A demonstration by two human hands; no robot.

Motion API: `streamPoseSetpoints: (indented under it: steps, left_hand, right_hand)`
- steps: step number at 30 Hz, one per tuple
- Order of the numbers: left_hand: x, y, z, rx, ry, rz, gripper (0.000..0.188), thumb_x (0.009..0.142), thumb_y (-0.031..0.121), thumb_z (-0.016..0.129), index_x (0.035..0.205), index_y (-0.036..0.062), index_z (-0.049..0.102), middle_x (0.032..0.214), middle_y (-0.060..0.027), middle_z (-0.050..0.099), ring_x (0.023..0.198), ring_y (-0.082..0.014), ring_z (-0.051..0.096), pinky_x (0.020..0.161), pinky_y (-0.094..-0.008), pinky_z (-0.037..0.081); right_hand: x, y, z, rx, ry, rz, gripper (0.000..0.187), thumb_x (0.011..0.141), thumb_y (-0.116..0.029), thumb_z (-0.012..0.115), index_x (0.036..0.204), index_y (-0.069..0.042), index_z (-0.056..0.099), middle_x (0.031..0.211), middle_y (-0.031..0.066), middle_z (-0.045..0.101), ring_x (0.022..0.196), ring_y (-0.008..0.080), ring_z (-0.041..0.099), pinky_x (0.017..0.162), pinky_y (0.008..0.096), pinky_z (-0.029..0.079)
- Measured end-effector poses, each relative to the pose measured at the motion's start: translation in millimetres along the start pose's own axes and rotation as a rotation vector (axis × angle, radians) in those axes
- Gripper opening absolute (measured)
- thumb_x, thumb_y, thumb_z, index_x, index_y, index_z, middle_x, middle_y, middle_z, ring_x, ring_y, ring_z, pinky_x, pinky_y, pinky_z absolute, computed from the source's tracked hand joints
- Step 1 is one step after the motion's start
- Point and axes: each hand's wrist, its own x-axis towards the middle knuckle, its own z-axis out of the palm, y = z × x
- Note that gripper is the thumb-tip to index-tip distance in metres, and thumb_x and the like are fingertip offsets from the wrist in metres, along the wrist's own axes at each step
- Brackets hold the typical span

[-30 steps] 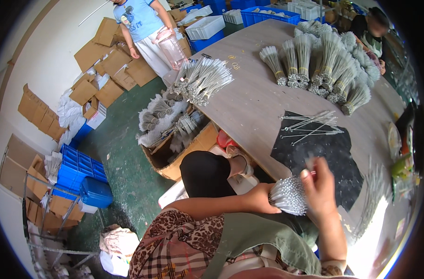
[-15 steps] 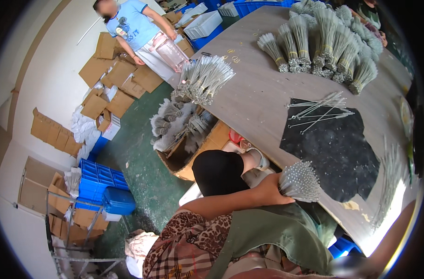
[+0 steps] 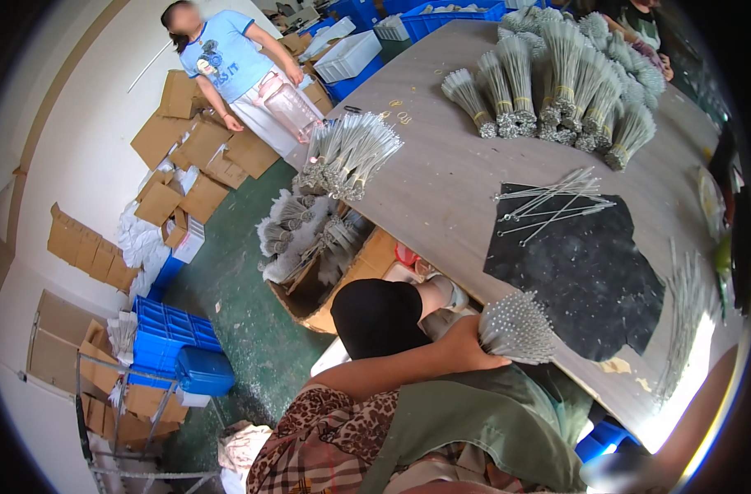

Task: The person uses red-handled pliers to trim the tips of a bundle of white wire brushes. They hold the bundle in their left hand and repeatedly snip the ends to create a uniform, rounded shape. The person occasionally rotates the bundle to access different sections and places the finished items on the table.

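My left hand (image 3: 468, 344) is closed around a thick bundle of thin metal wire rods (image 3: 517, 328), held over my lap beside the table edge. The bundle's many small tips point up towards me. My right forearm (image 3: 706, 405) runs along the lower right rim, and its hand is out of the picture. Several loose wire rods with small looped ends (image 3: 557, 202) lie crisscrossed on a black sheet (image 3: 575, 284) on the table. More thin rods (image 3: 683, 317) are spread along the table's right side.
Banded wire bundles (image 3: 557, 90) stand at the table's (image 3: 441, 156) far side; another pile (image 3: 348, 155) sits on its left corner. An open carton (image 3: 342, 284) with bundles stands below. A person in a blue shirt (image 3: 227, 62) stands beyond, near cartons (image 3: 202, 148) and blue crates (image 3: 174, 325).
The whole view has shifted slightly, so the table and things appear a little further left. My left hand still holds the bundle. The person in blue stays at nearly the same place.
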Motion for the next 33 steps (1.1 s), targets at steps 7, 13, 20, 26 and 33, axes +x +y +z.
streamPoseSetpoints:
  steps: [7, 13, 20, 26, 33]
  left_hand:
    - [3, 2, 0, 0.032, -0.004, 0.014, 0.041, 0.065, 0.020, 0.078, 0.100, 0.0036, 0.063, 0.094, -0.0124, 0.068, 0.090, -0.0226, 0.065, 0.083, -0.0347, 0.049]
    - [2, 11, -4, -0.035, -0.025, -0.027, 0.048, 0.065, 0.020, 0.079, 0.106, 0.0038, 0.060, 0.098, -0.0132, 0.067, 0.094, -0.0237, 0.065, 0.085, -0.0351, 0.048]
    - [2, 22, -11, -0.039, -0.060, -0.040, 0.049, 0.067, 0.018, 0.077, 0.110, 0.0038, 0.058, 0.100, -0.0126, 0.067, 0.096, -0.0228, 0.064, 0.086, -0.0349, 0.048]
    - [2, 17, -9, -0.058, -0.052, -0.009, 0.049, 0.068, 0.017, 0.076, 0.111, 0.0035, 0.058, 0.099, -0.0129, 0.067, 0.095, -0.0201, 0.064, 0.085, -0.0339, 0.048]
    - [2, 28, -8, -0.002, -0.022, -0.060, 0.047, 0.067, 0.017, 0.077, 0.108, 0.0038, 0.060, 0.101, -0.0119, 0.066, 0.096, -0.0207, 0.063, 0.087, -0.0337, 0.047]
  right_hand:
    - [-5, 3, -1, -0.034, 0.019, 0.024, 0.021, 0.095, -0.026, 0.048, 0.100, -0.007, 0.056, 0.071, -0.0022, 0.049, 0.053, 0.0065, 0.040, 0.048, 0.0206, 0.032]
    - [-7, 6, -1, -0.069, 0.020, 0.045, 0.021, 0.095, -0.026, 0.048, 0.099, -0.007, 0.056, 0.070, -0.0024, 0.048, 0.054, 0.0067, 0.040, 0.049, 0.0208, 0.032]
    - [-11, 10, 5, -0.095, 0.032, 0.053, 0.021, 0.095, -0.026, 0.048, 0.099, -0.007, 0.056, 0.070, -0.0025, 0.048, 0.054, 0.0069, 0.040, 0.050, 0.0211, 0.033]
    - [-14, 9, 10, -0.119, 0.042, 0.075, 0.021, 0.095, -0.026, 0.048, 0.099, -0.007, 0.056, 0.070, -0.0027, 0.048, 0.055, 0.0070, 0.040, 0.050, 0.0213, 0.033]
    - [-16, 4, 15, -0.152, 0.058, 0.090, 0.021, 0.094, -0.027, 0.048, 0.099, -0.007, 0.056, 0.070, -0.0028, 0.047, 0.055, 0.0072, 0.040, 0.051, 0.0215, 0.033]
